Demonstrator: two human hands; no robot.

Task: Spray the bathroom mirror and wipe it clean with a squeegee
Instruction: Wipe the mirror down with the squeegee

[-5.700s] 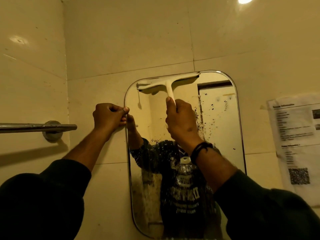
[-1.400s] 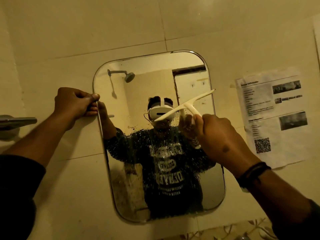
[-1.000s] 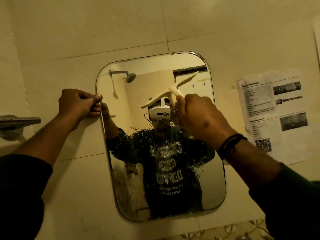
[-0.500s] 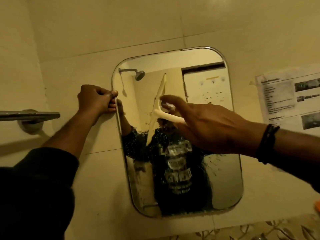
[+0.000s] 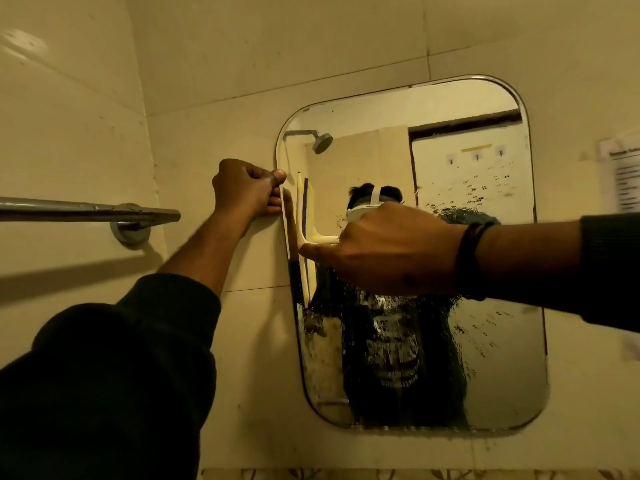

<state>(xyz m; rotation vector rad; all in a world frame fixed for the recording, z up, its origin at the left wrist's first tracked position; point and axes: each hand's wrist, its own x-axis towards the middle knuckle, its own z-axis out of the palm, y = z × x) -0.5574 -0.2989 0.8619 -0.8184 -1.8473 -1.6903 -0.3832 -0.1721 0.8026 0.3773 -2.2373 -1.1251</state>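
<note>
The rounded wall mirror (image 5: 485, 358) hangs on the tiled wall, its lower half and right side streaked with spray droplets. My right hand (image 5: 384, 251) grips the handle of the cream squeegee (image 5: 302, 220). The squeegee's blade stands upright against the glass, close to the mirror's left edge. My left hand (image 5: 242, 188) pinches the mirror's left edge at about the blade's top. No spray bottle is in view.
A chrome towel bar (image 5: 86, 211) juts out from the left wall at hand height. A printed paper notice (image 5: 623, 178) is stuck to the wall right of the mirror. A patterned tile strip runs below the mirror.
My right hand has turned the squeegee from slanted to upright and carried it left across the glass to the left edge. My left hand has stayed on the mirror's edge.
</note>
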